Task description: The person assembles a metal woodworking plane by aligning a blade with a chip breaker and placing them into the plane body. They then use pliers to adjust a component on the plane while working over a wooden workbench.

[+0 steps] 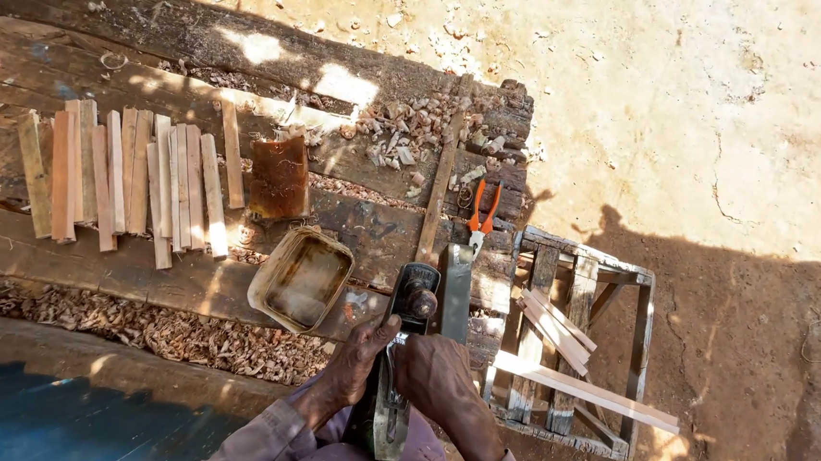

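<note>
I see both hands closed on a hand plane (400,355) that sits upright at the near edge of a rough wooden bench (138,269). My left hand (355,357) wraps the plane's left side with the thumb lying up toward the round front knob. My right hand (438,382) clamps the right side and the rear of the body, fingers curled tight. The plane's dark nose points away from me, its tail down near my lap.

Just left of the plane stands a square metal tin (299,279), open and tilted a little, close beside my left hand but not touching it. Behind the tin lies a dark brown curved piece (279,175). Farther left, a row of short wooden strips (125,182) lies side by side across the planks. A flat metal blade (457,287) rests just right of the plane's nose, and orange-handled pliers (482,216) lie just beyond it. A long thin stick (441,180) runs away from me up the bench, with shavings (403,129) heaped at its far end. More shavings (153,328) lie below the bench's front edge.

To the right, on the sandy ground (727,118), stands a small wooden frame stool (576,348) with pale slats (557,332) laid across it
</note>
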